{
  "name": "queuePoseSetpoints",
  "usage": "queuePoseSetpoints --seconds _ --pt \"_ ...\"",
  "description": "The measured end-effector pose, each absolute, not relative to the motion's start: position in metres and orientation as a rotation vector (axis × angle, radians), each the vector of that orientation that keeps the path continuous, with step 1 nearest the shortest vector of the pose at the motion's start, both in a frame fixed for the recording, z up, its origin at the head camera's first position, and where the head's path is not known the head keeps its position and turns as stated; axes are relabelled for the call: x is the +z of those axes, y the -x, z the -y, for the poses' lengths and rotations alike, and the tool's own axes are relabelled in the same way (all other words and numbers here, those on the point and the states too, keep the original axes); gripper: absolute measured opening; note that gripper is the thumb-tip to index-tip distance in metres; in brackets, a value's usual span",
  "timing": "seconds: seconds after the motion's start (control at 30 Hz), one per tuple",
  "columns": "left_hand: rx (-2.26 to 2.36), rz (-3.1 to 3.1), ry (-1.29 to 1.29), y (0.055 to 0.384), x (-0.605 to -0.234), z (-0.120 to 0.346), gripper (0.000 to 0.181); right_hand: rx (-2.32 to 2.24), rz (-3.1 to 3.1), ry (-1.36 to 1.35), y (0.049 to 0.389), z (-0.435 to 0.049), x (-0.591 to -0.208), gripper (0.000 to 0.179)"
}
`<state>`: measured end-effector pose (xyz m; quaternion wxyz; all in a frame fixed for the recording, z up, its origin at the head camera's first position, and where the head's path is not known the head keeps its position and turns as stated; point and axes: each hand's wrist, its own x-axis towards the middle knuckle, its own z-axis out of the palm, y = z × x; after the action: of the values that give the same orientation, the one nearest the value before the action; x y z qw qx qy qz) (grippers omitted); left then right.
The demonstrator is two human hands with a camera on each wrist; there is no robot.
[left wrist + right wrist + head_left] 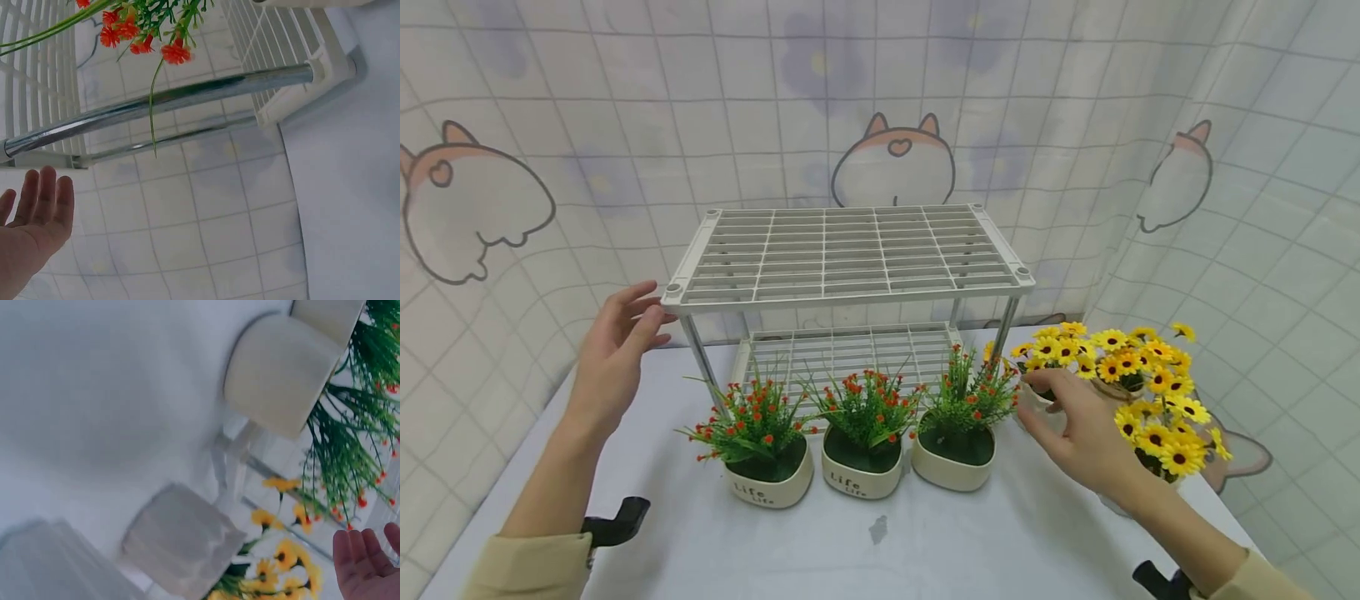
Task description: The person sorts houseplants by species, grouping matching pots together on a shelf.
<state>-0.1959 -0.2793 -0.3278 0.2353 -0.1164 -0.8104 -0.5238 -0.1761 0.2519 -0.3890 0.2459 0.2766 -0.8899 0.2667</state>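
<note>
A white two-tier wire rack [850, 298] with metal posts stands on the table. My left hand [613, 354] is at the rack's front left top corner, fingers loosely bent; in the left wrist view the left hand [37, 219] shows extended fingers below that corner, gripping nothing. Along the rack's front stand three cream oval pots with red-flowered plants: the left pot [775, 490], the middle pot [861, 479] and the right pot [953, 473]. My right hand [1086, 437] hovers between the right pot and the yellow flowers [1180, 446], holding nothing; its fingers [356, 547] look relaxed.
More yellow flowers [1060, 346] stand in pots right of the rack, partly behind my right hand. A pale pot [181, 540] of them shows in the right wrist view. A checked curtain [760, 108] with cartoon animals hangs behind the white table [880, 567].
</note>
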Motion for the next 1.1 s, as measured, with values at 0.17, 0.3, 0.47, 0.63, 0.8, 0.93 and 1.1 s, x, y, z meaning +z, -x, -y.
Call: queuePoseSetpoints --seconds 0.17,0.3,0.47,0.63,0.8,0.93,1.1 --pt "-1.596 2.097 0.355 0.2 -0.328 0.272 0.043 0.966 2.509 -0.663 0.167 -0.242 -0.406 0.045" --pt "-1.73 1.993 0.363 0.204 -0.329 0.266 0.042 1.212 2.584 -0.553 0.163 -0.234 -0.419 0.055" --pt "-1.753 1.977 0.288 0.206 -0.329 0.26 0.043 1.589 2.619 -0.331 0.162 -0.228 -0.431 0.086" --pt "-1.845 1.906 0.233 0.207 -0.328 0.256 0.044 1.909 2.579 -0.129 0.164 -0.224 -0.442 0.101" --pt "-1.891 1.874 0.194 0.208 -0.326 0.253 0.044 1.987 2.655 -0.004 0.168 -0.217 -0.455 0.094" --pt "-1.899 1.879 0.16 0.21 -0.326 0.252 0.043 1.997 2.684 -0.018 0.172 -0.209 -0.462 0.089" --pt "-1.928 1.872 0.143 0.211 -0.327 0.252 0.043 1.986 2.66 -0.064 0.175 -0.203 -0.468 0.097"
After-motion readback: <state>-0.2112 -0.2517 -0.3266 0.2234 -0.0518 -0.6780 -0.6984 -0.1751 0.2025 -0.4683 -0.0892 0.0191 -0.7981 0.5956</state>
